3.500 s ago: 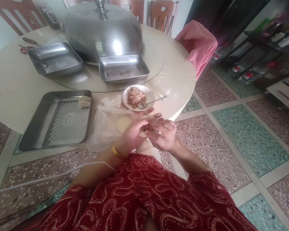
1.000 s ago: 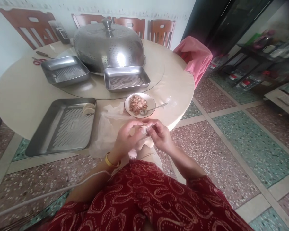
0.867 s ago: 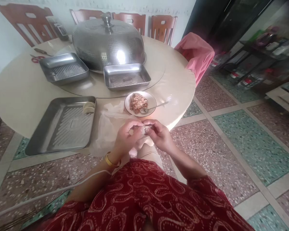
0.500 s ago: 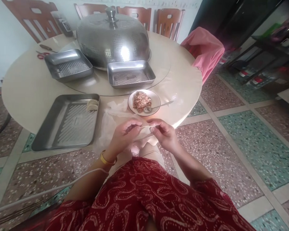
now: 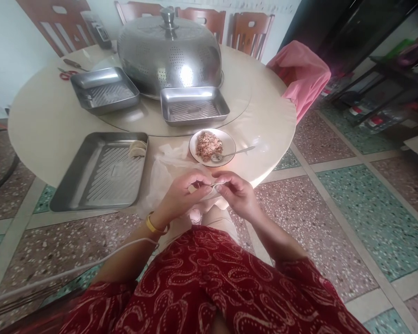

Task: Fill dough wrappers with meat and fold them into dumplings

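Lifted off an open palm since the earliest frame, the wrapper (image 5: 217, 184) is now held by its rim between the left hand (image 5: 185, 194) and the right hand (image 5: 237, 194). Head view: each grip is pressed together, thumb against fingers, with the left hand pinching the wrapper's left end and the right hand its right end. Wrapper position: at the near edge of the counter (image 5: 38, 116), on the near side of the plate (image 5: 227, 138). The plate carries filling (image 5: 207, 144) and a spoon (image 5: 237, 151), its handle projecting past the right rim. Plastic sheeting (image 5: 160, 178) lies between the plate and the large tray (image 5: 101, 183); dumplings (image 5: 138, 151) rest in that tray's far right corner.
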Demonstrator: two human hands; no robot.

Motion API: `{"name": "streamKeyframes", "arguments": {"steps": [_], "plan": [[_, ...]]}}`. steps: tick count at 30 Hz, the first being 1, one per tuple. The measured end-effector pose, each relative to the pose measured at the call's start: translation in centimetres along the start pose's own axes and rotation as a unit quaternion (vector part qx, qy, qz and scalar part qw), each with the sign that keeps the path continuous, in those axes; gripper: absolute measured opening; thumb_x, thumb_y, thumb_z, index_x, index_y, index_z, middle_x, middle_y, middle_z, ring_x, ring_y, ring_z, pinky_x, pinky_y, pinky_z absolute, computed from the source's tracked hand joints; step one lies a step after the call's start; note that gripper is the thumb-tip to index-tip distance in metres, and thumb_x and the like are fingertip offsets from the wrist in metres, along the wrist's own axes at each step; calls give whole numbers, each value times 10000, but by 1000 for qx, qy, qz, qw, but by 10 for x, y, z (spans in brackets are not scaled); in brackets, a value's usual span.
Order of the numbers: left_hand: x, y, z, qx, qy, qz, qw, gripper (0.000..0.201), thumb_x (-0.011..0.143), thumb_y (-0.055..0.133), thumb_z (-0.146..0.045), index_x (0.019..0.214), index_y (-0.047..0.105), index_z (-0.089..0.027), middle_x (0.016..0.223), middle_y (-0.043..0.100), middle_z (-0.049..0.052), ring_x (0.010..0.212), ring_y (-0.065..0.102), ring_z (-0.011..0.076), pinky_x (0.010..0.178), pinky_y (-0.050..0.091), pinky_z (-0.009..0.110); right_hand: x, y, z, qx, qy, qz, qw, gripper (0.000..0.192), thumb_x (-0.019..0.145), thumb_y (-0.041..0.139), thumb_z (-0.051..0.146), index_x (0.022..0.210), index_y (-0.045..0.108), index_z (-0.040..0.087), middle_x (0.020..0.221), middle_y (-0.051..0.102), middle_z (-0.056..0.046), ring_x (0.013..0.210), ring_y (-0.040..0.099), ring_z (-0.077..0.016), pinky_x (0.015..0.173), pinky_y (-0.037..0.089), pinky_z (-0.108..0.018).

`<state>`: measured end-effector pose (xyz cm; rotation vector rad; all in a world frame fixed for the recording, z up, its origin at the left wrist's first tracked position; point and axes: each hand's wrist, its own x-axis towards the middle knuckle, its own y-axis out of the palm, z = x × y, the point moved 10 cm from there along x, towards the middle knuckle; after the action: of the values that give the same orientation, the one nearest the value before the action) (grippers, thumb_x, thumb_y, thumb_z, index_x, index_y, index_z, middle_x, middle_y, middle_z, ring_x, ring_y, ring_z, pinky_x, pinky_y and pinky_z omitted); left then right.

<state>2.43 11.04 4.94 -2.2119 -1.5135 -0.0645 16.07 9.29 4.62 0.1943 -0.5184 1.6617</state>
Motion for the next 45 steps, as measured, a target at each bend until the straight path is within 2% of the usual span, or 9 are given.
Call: {"name": "streamKeyframes", "arguments": {"steps": [8,11,16,21,27,32,36,40,45], "plan": [[-6,-3,3,-22,-5,-24,999,118,876,624,-255,987,647,-224,920,671,13,834,617,128,741,502,255,1,0,7,14,-22,-4,1000,91,932,606,261,993,671,276,1123,691,-42,1060,675,-180,874,585,-370],[-6,-6,3,7,-8,-36,999,46,868,615,-236,896,638,-208,848,654,1,776,594,118,702,482,245,1,-1,11,6,-33,-8,999,93,938,594,249,997,661,276,1124,679,-45,1060,670,-181,869,585,-375],[-5,-11,-3,53,-14,-59,997,51,852,566,-175,835,609,-196,801,630,-13,722,560,104,642,456,223,1,10,18,-60,-62,45,995,101,933,584,201,980,653,257,1203,641,-75,1130,641,-203,856,586,-376],[-5,-7,-8,93,-11,-41,995,73,851,556,-180,792,599,-186,765,610,-15,680,530,99,618,446,219,0,19,22,-94,-68,87,989,122,922,567,171,977,642,250,1251,608,-93,1161,628,-217,813,596,-348],[-8,-6,-1,58,-49,-29,997,119,866,581,-267,808,642,-184,782,642,6,708,571,119,626,470,240,-3,19,14,-81,-28,68,994,60,919,584,207,960,605,244,1232,619,-90,1028,672,-200,727,593,-321],[-10,-8,-7,47,-41,-16,998,134,871,574,-254,851,692,-193,858,689,24,790,628,144,676,503,262,-2,16,12,-86,-36,47,995,147,910,593,196,1043,590,258,1227,624,-80,993,679,-192,735,599,-328],[-13,-8,-22,98,17,-34,994,154,900,565,-226,944,711,-208,956,701,33,864,644,144,779,524,277,-1,16,18,-102,-62,36,992,228,933,562,209,1146,625,257,1252,621,-100,1099,654,-224,833,609,-395],[-20,-9,-43,160,97,-93,978,120,902,566,-192,914,686,-191,897,701,31,856,644,137,801,522,268,-2,16,24,-114,-81,16,990,221,929,553,182,1095,673,264,1212,650,-82,1116,649,-214,863,610,-399],[-21,-17,-25,144,15,-99,984,111,882,596,-262,952,654,-198,861,710,14,733,630,120,700,519,241,-1,12,22,-96,-66,2,993,141,926,570,204,991,684,255,1166,661,-75,1084,662,-207,850,614,-399]]}}
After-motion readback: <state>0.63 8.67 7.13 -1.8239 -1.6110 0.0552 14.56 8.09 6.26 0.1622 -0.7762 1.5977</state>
